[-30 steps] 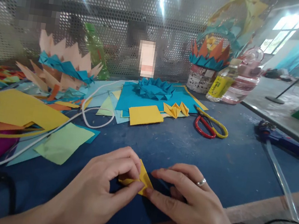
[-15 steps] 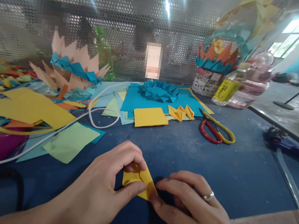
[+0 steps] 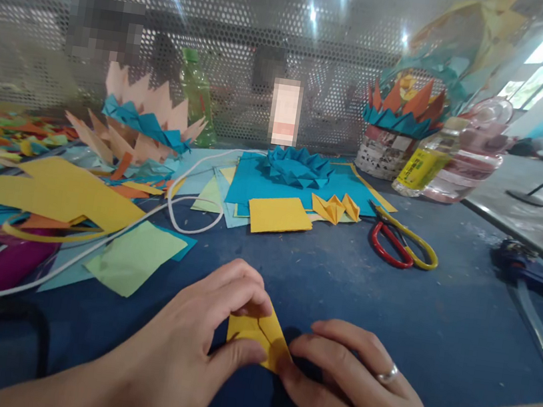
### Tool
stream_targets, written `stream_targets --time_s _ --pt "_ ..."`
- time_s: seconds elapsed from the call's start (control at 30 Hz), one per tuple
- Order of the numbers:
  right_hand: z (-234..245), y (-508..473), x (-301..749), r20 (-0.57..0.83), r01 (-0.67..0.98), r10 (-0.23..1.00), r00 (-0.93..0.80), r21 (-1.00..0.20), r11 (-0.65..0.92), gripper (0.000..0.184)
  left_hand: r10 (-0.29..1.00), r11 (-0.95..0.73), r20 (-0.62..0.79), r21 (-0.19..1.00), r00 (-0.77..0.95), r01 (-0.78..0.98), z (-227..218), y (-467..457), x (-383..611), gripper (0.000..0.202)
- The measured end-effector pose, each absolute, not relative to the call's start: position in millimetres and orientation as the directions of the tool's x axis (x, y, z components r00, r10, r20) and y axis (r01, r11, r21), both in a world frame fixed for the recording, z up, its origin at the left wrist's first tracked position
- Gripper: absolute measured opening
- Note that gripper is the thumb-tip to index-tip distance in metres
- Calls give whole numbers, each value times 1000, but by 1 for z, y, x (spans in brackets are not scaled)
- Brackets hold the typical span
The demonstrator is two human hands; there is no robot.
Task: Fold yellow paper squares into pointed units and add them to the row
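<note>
A small folded yellow paper piece (image 3: 259, 336) lies on the blue tabletop (image 3: 388, 307) near the front edge. My left hand (image 3: 179, 359) pinches its left side between thumb and forefinger. My right hand (image 3: 355, 397), with a ring on one finger, presses its fingertips on the paper's right corner. Both hands are closed on the paper.
Red-and-yellow scissors (image 3: 399, 245) lie to the right at mid-table, a blue glue gun (image 3: 535, 271) farther right. A yellow square (image 3: 280, 215), folded yellow pieces (image 3: 336, 207), a teal paper flower (image 3: 299, 167), loose coloured sheets, a white cable (image 3: 109, 241) and bottles (image 3: 426, 164) fill the back and left.
The hands and the yellow paper keep the same grip. My left fingers have shifted a little over the fold, and the view has drifted slightly.
</note>
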State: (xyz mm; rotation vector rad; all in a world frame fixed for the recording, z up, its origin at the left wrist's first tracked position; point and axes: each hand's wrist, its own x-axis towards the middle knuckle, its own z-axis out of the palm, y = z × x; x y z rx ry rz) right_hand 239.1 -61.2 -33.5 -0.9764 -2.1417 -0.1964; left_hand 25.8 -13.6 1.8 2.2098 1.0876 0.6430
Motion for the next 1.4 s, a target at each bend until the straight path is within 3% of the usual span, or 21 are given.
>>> stream_targets --time_s 0.17,0.53,1.03,1.4 --pt "-32 -60 240 696 690 575 -430 -157 706 34 793 -507 125 679 597 531 4 -12 21 18" --pt "-32 -60 241 692 687 562 -453 -131 715 35 845 -393 65 749 531 533 5 -10 27 15" --pt "-29 -62 238 689 696 571 -446 -133 705 34 844 -444 127 709 521 548 -1 -15 32 7" --pt "-31 -63 239 681 716 601 -419 -159 680 34 733 -655 279 536 620 533 -2 -16 24 40"
